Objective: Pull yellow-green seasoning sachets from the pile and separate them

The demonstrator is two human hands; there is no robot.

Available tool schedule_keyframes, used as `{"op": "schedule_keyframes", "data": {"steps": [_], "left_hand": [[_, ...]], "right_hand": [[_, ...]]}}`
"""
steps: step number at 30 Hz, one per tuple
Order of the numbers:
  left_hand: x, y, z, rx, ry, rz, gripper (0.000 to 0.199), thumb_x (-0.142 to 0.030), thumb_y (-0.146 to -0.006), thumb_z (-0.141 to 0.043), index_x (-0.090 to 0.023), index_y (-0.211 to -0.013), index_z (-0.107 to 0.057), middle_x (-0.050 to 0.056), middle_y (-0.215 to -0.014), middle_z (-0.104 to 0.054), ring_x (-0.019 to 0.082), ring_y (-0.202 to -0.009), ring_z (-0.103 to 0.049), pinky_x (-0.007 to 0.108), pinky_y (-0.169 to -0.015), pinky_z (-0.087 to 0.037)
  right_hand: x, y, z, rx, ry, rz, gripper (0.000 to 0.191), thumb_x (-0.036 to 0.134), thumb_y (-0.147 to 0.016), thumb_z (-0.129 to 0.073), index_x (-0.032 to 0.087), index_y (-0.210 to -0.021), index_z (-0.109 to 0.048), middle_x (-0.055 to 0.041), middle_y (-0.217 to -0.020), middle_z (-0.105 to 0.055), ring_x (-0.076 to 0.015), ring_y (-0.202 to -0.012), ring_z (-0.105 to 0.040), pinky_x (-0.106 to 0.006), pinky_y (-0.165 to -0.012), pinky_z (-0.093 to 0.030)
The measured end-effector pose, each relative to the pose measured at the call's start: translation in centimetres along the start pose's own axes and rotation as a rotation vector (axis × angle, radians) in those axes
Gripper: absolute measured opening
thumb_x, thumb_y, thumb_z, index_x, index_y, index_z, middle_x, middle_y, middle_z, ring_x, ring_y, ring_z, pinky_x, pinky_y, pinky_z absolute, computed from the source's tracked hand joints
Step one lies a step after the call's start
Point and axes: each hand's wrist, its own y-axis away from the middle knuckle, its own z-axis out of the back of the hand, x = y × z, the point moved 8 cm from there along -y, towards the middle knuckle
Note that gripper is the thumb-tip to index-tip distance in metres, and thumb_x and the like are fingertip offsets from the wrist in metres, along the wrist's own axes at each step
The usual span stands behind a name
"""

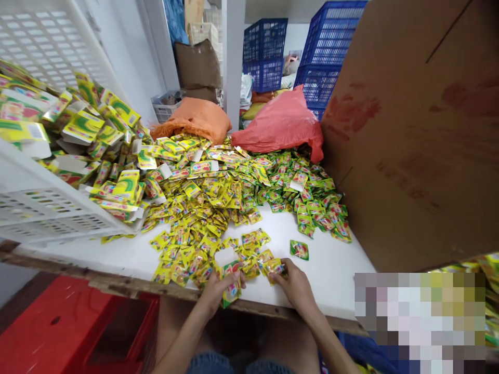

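Observation:
My left hand point(212, 294) is closed around a small green and yellow candy box point(231, 295) with a watermelon picture, held near the table's front edge. Its white flap stands up at the top. My right hand point(297, 289) has its thumb and fingers pinched on a yellow candy packet point(274, 267) at the edge of the loose pile. Between and beyond my hands lie many yellow packets point(202, 208). Green packets point(280, 176) are heaped farther back on the right, and a single green packet point(299, 250) lies apart on the white tabletop point(331, 278).
On the left, a tilted white basket point(58, 213) spills open boxes point(125, 184) onto the table. An orange sack point(198, 119) and a red bag point(283, 122) lie behind the heaps. A large cardboard box point(413, 145) walls the right side. A red stool point(58, 327) stands below left.

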Motion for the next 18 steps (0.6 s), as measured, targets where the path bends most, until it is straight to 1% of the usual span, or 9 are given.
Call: {"op": "schedule_keyframes", "data": {"steps": [2, 4, 6, 8, 10, 12, 13, 15, 18], "left_hand": [[0.1, 0.1, 0.2, -0.003, -0.015, 0.000, 0.035, -0.030, -0.071, -0.069, -0.010, -0.098, -0.060, 0.006, -0.069, -0.066, 0.016, -0.063, -0.061, 0.027, -0.060, -0.046], [0.1, 0.2, 0.4, -0.003, -0.015, 0.000, 0.034, -0.030, -0.070, -0.070, -0.010, -0.096, -0.060, 0.006, -0.069, -0.066, 0.016, -0.063, -0.061, 0.027, -0.060, -0.046], [0.1, 0.2, 0.3, 0.005, -0.012, 0.004, 0.034, -0.031, -0.071, -0.070, -0.010, -0.096, -0.060, 0.005, -0.069, -0.066, 0.016, -0.062, -0.061, 0.027, -0.060, -0.046], [0.1, 0.2, 0.0, 0.010, -0.016, 0.019, 0.036, -0.032, -0.070, -0.070, -0.010, -0.096, -0.061, 0.005, -0.070, -0.066, 0.016, -0.062, -0.061, 0.027, -0.059, -0.046], [0.1, 0.1, -0.4, 0.008, -0.028, 0.034, 0.038, -0.034, -0.068, -0.072, -0.010, -0.095, -0.061, 0.006, -0.069, -0.066, 0.016, -0.062, -0.061, 0.027, -0.059, -0.046], [-0.1, 0.1, -1.0, 0.003, -0.043, 0.041, 0.039, -0.035, -0.065, -0.074, -0.009, -0.092, -0.062, 0.006, -0.068, -0.066, 0.016, -0.060, -0.061, 0.027, -0.058, -0.046], [-0.2, 0.1, -1.3, 0.004, -0.050, 0.040, 0.040, -0.036, -0.064, -0.074, -0.009, -0.091, -0.063, 0.006, -0.067, -0.066, 0.016, -0.060, -0.060, 0.027, -0.058, -0.046], [-0.3, 0.2, -1.9, 0.021, -0.061, 0.034, 0.041, -0.037, -0.064, -0.074, -0.008, -0.090, -0.063, 0.007, -0.066, -0.066, 0.016, -0.060, -0.060, 0.028, -0.059, -0.046], [-0.5, 0.2, -2.7, 0.060, -0.072, 0.021, 0.042, -0.038, -0.065, -0.073, -0.008, -0.093, -0.063, 0.007, -0.067, -0.065, 0.016, -0.060, -0.060, 0.028, -0.061, -0.046]], "right_hand": [[-0.2, 0.0, 0.5, 0.043, -0.021, 0.004, 0.023, 0.039, -0.076, -0.053, 0.019, -0.083, -0.061, -0.0036, -0.069, -0.065, -0.0191, -0.060, -0.060, -0.028, -0.056, -0.045], [-0.9, -0.8, 2.3, 0.064, -0.024, 0.018, 0.025, 0.040, -0.078, -0.048, 0.019, -0.081, -0.061, -0.0045, -0.073, -0.067, -0.0193, -0.064, -0.060, -0.028, -0.059, -0.046], [-1.9, -2.4, 4.8, 0.072, 0.002, 0.026, 0.027, 0.040, -0.077, -0.048, 0.018, -0.083, -0.062, -0.0060, -0.078, -0.067, -0.0208, -0.070, -0.060, -0.030, -0.065, -0.046], [-2.8, -4.6, 6.9, 0.089, 0.048, 0.039, 0.025, 0.039, -0.075, -0.050, 0.019, -0.082, -0.063, -0.0068, -0.081, -0.066, -0.0220, -0.076, -0.059, -0.032, -0.070, -0.045], [-3.4, -6.7, 8.0, 0.108, 0.103, 0.053, 0.019, 0.034, -0.071, -0.054, 0.019, -0.078, -0.063, -0.0073, -0.088, -0.066, -0.0236, -0.084, -0.058, -0.033, -0.076, -0.042], [-3.8, -8.4, 7.9, 0.130, 0.153, 0.056, 0.012, 0.027, -0.066, -0.059, 0.019, -0.073, -0.063, -0.0076, -0.092, -0.065, -0.0252, -0.091, -0.056, -0.034, -0.079, -0.040], [-4.0, -8.9, 7.5, 0.145, 0.171, 0.053, 0.010, 0.024, -0.064, -0.060, 0.019, -0.072, -0.063, -0.0073, -0.092, -0.065, -0.0254, -0.091, -0.057, -0.035, -0.079, -0.039], [-4.2, -9.5, 6.5, 0.178, 0.187, 0.048, 0.014, 0.021, -0.062, -0.061, 0.020, -0.076, -0.063, -0.0059, -0.087, -0.066, -0.0242, -0.085, -0.059, -0.034, -0.076, -0.040], [-4.5, -9.3, 5.5, 0.209, 0.183, 0.051, 0.025, 0.022, -0.058, -0.066, 0.021, -0.083, -0.063, -0.0043, -0.083, -0.066, -0.0236, -0.080, -0.060, -0.033, -0.071, -0.041]]}}
